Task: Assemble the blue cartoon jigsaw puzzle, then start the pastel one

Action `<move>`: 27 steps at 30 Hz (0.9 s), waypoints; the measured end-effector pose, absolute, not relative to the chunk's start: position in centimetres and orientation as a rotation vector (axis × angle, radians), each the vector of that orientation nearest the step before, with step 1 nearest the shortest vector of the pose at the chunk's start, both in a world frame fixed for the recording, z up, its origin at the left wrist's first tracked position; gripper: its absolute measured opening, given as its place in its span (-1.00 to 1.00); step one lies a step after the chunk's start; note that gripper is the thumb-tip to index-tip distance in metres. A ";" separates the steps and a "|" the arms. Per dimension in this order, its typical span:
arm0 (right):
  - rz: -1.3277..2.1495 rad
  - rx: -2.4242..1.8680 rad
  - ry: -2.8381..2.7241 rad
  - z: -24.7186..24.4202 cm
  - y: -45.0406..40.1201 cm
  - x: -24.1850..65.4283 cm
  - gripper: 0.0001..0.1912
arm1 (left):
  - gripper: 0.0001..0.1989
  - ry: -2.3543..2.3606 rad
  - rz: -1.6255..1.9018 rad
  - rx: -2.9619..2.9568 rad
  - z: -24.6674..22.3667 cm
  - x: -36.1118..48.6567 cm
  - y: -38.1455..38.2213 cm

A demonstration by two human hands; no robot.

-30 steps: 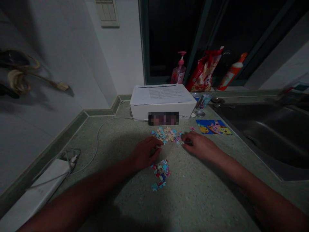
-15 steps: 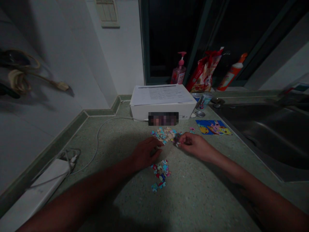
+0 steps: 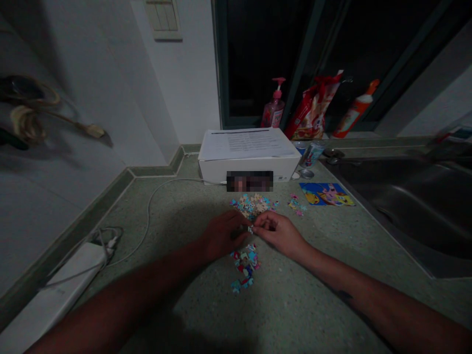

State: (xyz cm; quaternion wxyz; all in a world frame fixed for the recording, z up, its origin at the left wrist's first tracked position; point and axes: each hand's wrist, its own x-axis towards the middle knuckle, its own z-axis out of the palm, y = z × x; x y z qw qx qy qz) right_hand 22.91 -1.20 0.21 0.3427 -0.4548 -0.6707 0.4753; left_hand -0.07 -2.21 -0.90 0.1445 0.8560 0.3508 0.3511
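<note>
My right hand (image 3: 282, 235) pinches a small, light-coloured jigsaw puzzle piece (image 3: 250, 229) between thumb and fingertips. From the other side, the thumb and fingers of my left hand (image 3: 224, 235) close around the same piece, so the two hands meet over the counter. Just beyond them lies a loose pile of puzzle pieces (image 3: 257, 200), some pale side up. Nearer to me is a second heap of coloured pieces (image 3: 245, 265). Several more pieces (image 3: 296, 205) form a small group right of the pile.
A white box (image 3: 214, 170) with a printed sheet on top stands behind the pile. The colourful picture card (image 3: 327, 194) lies by the sink (image 3: 413, 196). A can (image 3: 311, 154) stands near the box. At left a cable (image 3: 148, 211) runs to a white power strip (image 3: 70, 280).
My right hand has moved left from beside the pile to my left hand, bringing a puzzle piece. The small group of pieces on the right is now uncovered. My left hand has barely moved.
</note>
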 end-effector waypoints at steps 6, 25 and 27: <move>1.164 -1.159 -1.801 -0.1 -1.4 23.1 -0.82 | -0.85 1.026 1.020 2.470 -1.0 -0.1 -2.2; 0.674 -1.100 -2.198 1.3 -1.8 23.9 -0.89 | -0.86 1.095 1.000 2.349 0.0 0.0 -2.5; 0.668 -1.106 -2.207 1.2 -1.8 24.0 -0.91 | -0.87 1.089 1.005 2.381 -0.1 0.0 -2.5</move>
